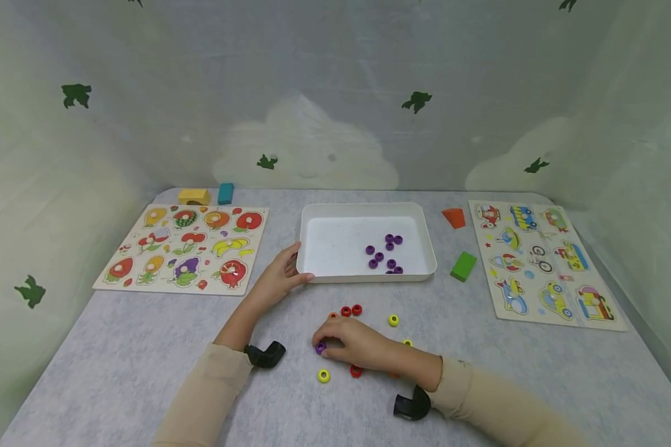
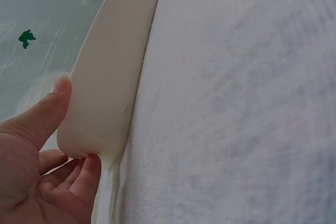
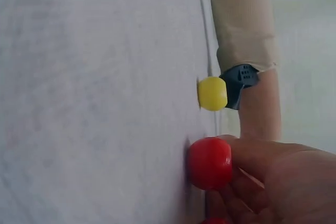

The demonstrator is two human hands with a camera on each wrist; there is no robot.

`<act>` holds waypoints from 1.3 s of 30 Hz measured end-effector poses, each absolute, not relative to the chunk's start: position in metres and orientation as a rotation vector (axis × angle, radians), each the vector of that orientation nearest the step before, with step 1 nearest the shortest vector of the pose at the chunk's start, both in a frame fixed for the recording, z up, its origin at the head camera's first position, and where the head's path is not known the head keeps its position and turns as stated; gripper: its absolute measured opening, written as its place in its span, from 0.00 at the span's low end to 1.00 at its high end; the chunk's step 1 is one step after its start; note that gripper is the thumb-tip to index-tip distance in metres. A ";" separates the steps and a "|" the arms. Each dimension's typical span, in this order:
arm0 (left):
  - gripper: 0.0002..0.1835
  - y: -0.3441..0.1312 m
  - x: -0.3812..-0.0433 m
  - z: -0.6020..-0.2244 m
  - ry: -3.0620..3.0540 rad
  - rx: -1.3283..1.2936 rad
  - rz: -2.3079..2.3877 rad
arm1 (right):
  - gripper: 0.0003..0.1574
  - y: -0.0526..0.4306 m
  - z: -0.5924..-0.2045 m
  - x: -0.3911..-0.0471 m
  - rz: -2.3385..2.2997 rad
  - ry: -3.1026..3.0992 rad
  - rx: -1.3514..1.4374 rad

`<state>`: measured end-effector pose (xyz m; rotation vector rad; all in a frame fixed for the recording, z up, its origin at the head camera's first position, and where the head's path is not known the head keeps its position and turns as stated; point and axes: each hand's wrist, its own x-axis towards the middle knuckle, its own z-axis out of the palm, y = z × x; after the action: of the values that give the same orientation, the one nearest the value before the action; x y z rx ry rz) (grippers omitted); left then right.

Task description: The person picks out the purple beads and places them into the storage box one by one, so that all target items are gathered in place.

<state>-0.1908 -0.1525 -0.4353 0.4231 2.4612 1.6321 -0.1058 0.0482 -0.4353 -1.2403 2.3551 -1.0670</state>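
My left hand (image 1: 279, 273) grips the near left corner of a white tray (image 1: 363, 279), thumb at the rim and fingers around the corner. Several purple beads (image 1: 379, 256) lie inside the tray, toward its right. On the table in front of it, my right hand (image 1: 360, 343) pinches a purple bead (image 1: 320, 349) between thumb and fingers. Loose beads surround that hand: a red bead (image 1: 356, 310) beyond it, a yellow bead (image 1: 324, 376) nearer, and others partly hidden beneath it. In the right wrist view a red bead (image 3: 210, 163) overlaps the hand.
A fruit puzzle board (image 1: 184, 248) lies at the left, with a yellow block (image 1: 194, 197) and a blue block (image 1: 225, 194) behind it. At the right are an orange block (image 1: 454, 217), a green block (image 1: 463, 266) and a vehicle puzzle board (image 1: 528, 273). Pale curtains enclose the table.
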 end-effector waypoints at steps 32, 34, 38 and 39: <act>0.44 -0.151 -0.194 -0.435 2.489 0.362 1.593 | 0.10 0.144 -0.425 -0.241 -1.044 2.809 -0.409; 0.45 -0.151 -0.194 -0.435 2.483 0.367 1.591 | 0.11 0.145 -0.425 -0.242 -1.020 2.805 -0.421; 0.45 -0.151 -0.194 -0.431 2.529 0.370 1.491 | 0.18 0.151 -0.413 -0.236 -0.996 2.822 -0.426; 0.44 -0.152 -0.193 -0.428 2.562 0.355 1.436 | 0.20 0.154 -0.408 -0.233 -0.971 2.851 -0.441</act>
<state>-0.1929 -0.1516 -0.4278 0.3548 2.5623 1.4364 -0.2326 0.1541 -0.4076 -0.4413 2.8513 -0.9714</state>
